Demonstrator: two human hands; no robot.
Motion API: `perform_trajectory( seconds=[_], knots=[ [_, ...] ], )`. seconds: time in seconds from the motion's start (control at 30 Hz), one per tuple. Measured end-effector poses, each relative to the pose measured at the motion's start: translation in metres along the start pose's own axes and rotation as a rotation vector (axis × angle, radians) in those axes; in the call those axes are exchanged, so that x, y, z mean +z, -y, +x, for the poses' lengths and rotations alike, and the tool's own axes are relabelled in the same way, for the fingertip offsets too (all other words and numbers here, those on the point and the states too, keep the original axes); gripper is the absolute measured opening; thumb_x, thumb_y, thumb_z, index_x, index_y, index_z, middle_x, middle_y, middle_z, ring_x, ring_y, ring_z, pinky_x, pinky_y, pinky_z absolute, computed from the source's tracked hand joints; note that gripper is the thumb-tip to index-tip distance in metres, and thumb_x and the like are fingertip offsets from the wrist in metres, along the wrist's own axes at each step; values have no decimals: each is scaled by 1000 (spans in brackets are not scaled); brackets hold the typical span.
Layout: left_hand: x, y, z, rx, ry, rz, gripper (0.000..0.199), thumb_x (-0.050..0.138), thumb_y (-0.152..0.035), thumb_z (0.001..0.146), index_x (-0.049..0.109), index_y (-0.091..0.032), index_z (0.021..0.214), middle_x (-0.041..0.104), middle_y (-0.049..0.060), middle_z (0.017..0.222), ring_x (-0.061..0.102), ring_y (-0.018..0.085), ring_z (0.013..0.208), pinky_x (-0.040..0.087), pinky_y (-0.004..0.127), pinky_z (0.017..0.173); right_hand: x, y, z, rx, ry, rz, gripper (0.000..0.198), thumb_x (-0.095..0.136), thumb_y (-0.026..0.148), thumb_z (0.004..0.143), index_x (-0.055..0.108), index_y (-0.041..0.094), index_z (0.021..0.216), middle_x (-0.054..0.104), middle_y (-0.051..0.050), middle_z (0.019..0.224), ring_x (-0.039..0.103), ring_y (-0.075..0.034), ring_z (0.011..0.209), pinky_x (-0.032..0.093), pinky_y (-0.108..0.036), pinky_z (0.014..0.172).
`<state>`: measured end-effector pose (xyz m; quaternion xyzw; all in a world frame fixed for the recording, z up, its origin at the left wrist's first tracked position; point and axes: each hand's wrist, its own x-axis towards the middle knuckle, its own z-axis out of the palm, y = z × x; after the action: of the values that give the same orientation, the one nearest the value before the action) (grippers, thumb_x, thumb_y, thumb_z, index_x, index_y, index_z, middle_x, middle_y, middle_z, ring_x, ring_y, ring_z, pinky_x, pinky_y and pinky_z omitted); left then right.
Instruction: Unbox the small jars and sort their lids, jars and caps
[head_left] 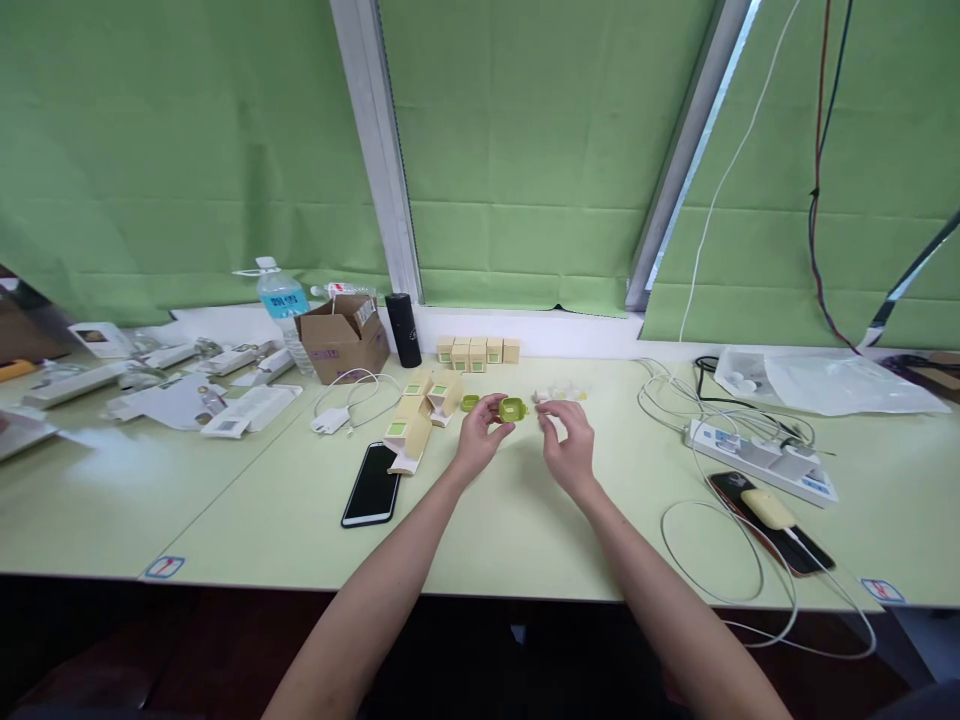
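My left hand (481, 432) grips a small olive-green case (513, 409), its hollow inside turned toward me. Just right of it, my right hand (568, 440) has its thumb and forefinger pinched beside the case's edge; anything between them is too small to make out. A second small green piece (470, 402) lies on the table behind my left hand. Behind my right hand are small clear plastic bits (564, 393). Opened cream boxes (409, 425) with green labels lie to the left, and a group of closed small boxes (478, 353) stands by the wall.
A black-screened phone (373, 485) lies left of my arms. Farther back stand a brown carton (343, 338), a black bottle (403, 330) and a large water bottle (283, 305). On the right are a power strip (761, 462), looped white cables and another phone (806, 545) under a yellow case (768, 508).
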<state>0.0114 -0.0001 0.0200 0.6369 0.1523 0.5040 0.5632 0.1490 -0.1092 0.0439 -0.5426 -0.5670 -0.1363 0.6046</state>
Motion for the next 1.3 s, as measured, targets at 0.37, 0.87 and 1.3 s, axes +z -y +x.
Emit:
perform_trajectory(
  seconds=[0.37, 0.87, 1.3],
  knots=[
    [14, -14, -12, -29, 85, 56, 53, 87, -37, 73, 71, -20, 121, 71, 7, 107, 65, 19, 94, 54, 37, 91, 0, -1, -13, 280, 175, 408, 30, 68, 33, 89, 70, 27, 118, 71, -10, 118, 68, -26, 110, 61, -42, 87],
    [9, -31, -17, 92, 74, 393, 34, 51, -53, 98, 57, -20, 90, 61, 2, 77, 57, 14, 70, 46, 27, 66, -3, 1, -4, 560, 256, 807, 49, 88, 40, 71, 71, 27, 115, 74, -5, 112, 74, -25, 98, 60, -45, 93],
    [14, -16, -22, -59, 212, 402, 51, 29, -66, 100, 42, -22, 78, 48, -4, 60, 44, 13, 55, 35, 28, 57, 3, 1, -12, 562, 267, 780, 47, 88, 34, 67, 74, 26, 112, 74, -6, 116, 72, -25, 101, 63, -41, 86]
  ],
)
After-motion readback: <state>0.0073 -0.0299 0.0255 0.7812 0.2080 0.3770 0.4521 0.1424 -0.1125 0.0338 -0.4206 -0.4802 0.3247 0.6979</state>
